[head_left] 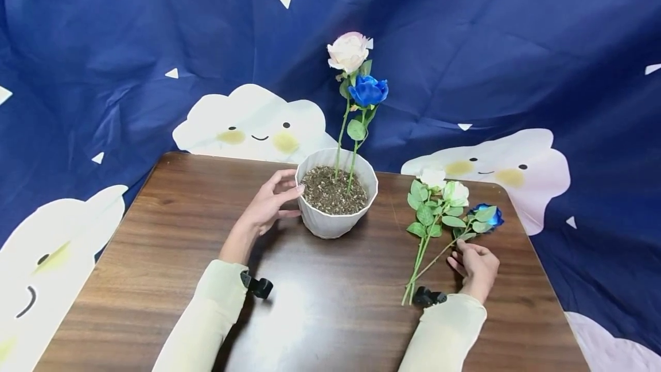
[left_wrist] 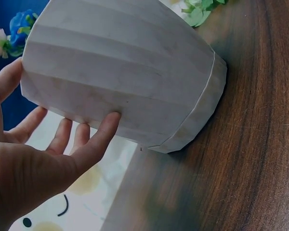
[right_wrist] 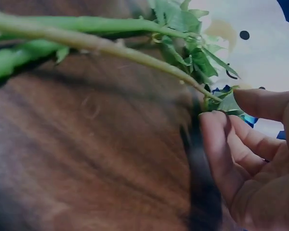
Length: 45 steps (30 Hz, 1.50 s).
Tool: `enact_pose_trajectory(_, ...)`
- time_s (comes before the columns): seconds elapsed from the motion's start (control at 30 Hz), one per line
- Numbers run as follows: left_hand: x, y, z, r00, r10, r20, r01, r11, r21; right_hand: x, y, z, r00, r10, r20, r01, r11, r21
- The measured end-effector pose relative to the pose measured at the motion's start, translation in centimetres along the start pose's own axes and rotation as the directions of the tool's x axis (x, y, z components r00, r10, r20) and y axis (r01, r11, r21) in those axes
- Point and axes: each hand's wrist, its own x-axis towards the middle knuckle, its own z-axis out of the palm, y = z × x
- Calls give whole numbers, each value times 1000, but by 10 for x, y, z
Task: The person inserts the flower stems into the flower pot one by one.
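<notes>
Loose blue rose (head_left: 497,218) near far right corner of bench (head_left: 170,245), pinched by right grip (head_left: 477,266) high on its stem (right_wrist: 86,42), probably light and springy, best held there; left grip (head_left: 268,202) spread against pot (head_left: 330,226).

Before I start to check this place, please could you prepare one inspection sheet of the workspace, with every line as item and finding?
Surface: brown wood-grain table, glare near the middle front.
Job's things: white pot with soil, where a pale pink flower and a standing blue flower are planted; to its right lie two white flowers and a lying blue flower.
Clutter: nothing seen.
Hands: left hand touches the pot's side; right hand pinches the lying blue flower near its leaves. Both wrists carry black devices.
Cables: nothing seen.
Surroundings: dark blue backdrop with white triangles and smiling clouds.
</notes>
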Motion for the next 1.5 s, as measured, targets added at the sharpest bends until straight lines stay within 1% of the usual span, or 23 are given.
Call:
enact_pose_trajectory(0.13,7,5,2,1000,19,4,-19,1000,-2,4,-4,2,1000,-5,4,5,999,-53)
enact_pose_trajectory(0.23,9,8,3,1000,28,4,-28,1000,-8,5,-4,4,1000,-18,8,19,996,-89)
enact_pose_trajectory(0.3,8,8,3,1000,31,4,-31,1000,-2,5,-3,4,1000,-19,10,20,994,-104)
enact_pose_trajectory(0.43,2,4,1,1000,19,2,-19,1000,7,3,5,3,999,-16,34,21,990,-141)
enact_pose_trajectory(0.57,-4,1,0,1000,5,3,-5,1000,3,2,11,2,998,6,62,4,986,-168)
enact_pose_trajectory(0.67,-4,0,0,1000,2,4,-2,1000,-1,3,11,3,996,26,88,-10,985,-172)
enact_pose_trajectory(0.77,-2,1,0,1000,7,0,-7,1000,-8,5,9,4,993,20,119,-2,988,-157)
enact_pose_trajectory(0.9,2,5,1,1000,17,-4,-17,1000,-11,7,4,7,994,-8,109,18,996,-93)
enact_pose_trajectory(1.03,3,7,2,1000,18,-2,-18,1000,-6,6,2,8,998,-33,60,34,999,-24)
enact_pose_trajectory(1.13,3,7,2,1000,13,1,-13,1000,-1,5,0,8,999,-49,24,47,997,56)
enact_pose_trajectory(1.23,2,6,2,1000,12,2,-12,1000,-2,4,-2,8,998,-64,5,63,987,146)
enact_pose_trajectory(1.33,2,4,2,1000,14,2,-14,1000,-6,3,-4,9,998,-60,-1,58,968,245)
enact_pose_trajectory(1.4,1,2,1,1000,10,0,-10,1000,-10,2,-5,11,998,-64,-5,63,957,284)
enact_pose_trajectory(1.5,0,-1,0,1000,3,-3,-3,1000,-16,0,-6,16,998,-67,-6,65,949,309)
